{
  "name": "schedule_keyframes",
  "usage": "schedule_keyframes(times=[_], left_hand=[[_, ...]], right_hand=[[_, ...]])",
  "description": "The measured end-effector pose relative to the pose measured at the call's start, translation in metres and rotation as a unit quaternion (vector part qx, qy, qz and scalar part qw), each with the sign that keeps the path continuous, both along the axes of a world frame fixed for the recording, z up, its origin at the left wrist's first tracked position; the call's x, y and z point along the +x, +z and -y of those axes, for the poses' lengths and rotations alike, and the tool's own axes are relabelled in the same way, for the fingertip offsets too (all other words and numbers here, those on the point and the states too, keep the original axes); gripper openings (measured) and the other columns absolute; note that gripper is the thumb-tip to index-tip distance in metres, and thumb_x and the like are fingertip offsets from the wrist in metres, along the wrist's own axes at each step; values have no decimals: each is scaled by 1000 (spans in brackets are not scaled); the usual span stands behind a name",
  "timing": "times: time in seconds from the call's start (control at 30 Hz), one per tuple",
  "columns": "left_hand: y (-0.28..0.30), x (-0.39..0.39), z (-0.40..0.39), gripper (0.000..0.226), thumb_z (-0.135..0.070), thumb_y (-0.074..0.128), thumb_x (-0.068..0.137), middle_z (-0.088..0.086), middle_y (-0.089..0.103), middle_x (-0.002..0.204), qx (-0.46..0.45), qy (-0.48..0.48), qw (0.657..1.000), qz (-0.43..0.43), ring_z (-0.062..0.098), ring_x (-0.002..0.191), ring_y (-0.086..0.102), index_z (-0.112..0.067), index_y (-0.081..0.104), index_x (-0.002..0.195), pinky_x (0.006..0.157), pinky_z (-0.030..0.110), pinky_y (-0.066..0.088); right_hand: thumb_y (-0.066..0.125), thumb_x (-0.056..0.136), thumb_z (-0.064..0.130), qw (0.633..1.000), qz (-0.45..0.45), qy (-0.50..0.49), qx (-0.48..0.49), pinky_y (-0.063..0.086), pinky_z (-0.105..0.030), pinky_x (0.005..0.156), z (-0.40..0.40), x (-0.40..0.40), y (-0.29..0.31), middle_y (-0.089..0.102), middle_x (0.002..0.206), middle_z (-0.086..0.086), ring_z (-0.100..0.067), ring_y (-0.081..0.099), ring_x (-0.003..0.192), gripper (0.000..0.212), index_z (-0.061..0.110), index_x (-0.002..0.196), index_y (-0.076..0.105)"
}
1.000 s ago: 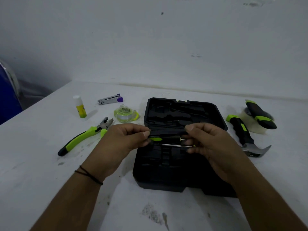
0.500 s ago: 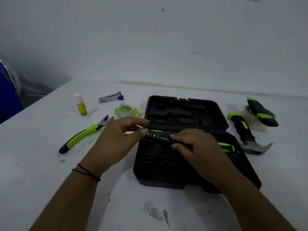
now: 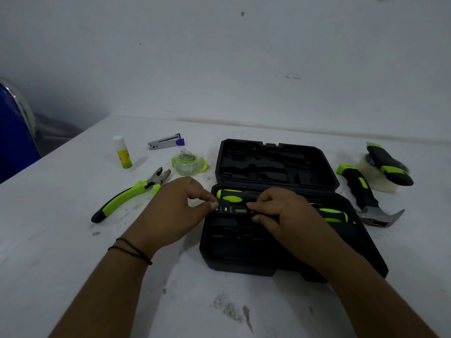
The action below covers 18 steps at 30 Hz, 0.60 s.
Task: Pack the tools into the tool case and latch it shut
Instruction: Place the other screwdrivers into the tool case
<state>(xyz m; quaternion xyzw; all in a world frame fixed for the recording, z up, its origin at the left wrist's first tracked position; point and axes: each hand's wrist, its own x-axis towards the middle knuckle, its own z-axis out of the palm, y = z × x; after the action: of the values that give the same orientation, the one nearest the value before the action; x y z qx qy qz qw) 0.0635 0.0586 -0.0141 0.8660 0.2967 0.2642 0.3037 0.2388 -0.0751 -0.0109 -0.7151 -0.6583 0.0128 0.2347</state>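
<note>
The black tool case (image 3: 273,262) lies open in front of me, its lid (image 3: 275,164) tipped back. A green-and-black screwdriver (image 3: 230,195) lies along the back slot of the tray. My left hand (image 3: 178,211) pinches at its handle end by the case's left rim. My right hand (image 3: 283,211) curls down over its shaft, fingertips beside a row of small bits (image 3: 230,210). A second screwdriver (image 3: 333,215) sits in the tray to the right. Pliers (image 3: 131,193) and a tape measure (image 3: 189,162) lie to the left of the case. A hammer (image 3: 361,191) lies to its right.
A glue stick (image 3: 122,152) and a stapler (image 3: 166,141) stand at the back left. A green-and-black utility knife (image 3: 388,164) rests on a tape roll (image 3: 373,175) at the far right. A blue chair (image 3: 14,142) is beyond the table's left edge. A wall runs behind the table.
Both hands have come down from above the case into its tray. The screwdriver they held in the air now lies in the back slot, and a second one sits at the right.
</note>
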Motion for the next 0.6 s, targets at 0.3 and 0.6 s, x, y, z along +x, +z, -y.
schedule_keyframes(times=[0.3, 0.6], left_hand=[[1, -2, -1, 7, -31, 72, 75, -9, 62, 86, 18, -14, 1000, -2, 4, 89, 55, -33, 73, 82, 73, 5, 34], [1, -2, -1, 7, -31, 75, 72, -8, 62, 82, 20, -13, 1000, -7, 5, 84, 57, -31, 75, 80, 73, 0, 32]], right_hand=[[52, 83, 33, 1000, 4, -15, -12, 42, -28, 77, 2, -5, 0, 59, 92, 2, -16, 55, 88, 35, 20, 111, 66], [42, 84, 39, 998, 56, -9, -13, 41, -36, 78, -6, -13, 1, 61, 96, -1, -23, 55, 92, 41, 23, 113, 65]])
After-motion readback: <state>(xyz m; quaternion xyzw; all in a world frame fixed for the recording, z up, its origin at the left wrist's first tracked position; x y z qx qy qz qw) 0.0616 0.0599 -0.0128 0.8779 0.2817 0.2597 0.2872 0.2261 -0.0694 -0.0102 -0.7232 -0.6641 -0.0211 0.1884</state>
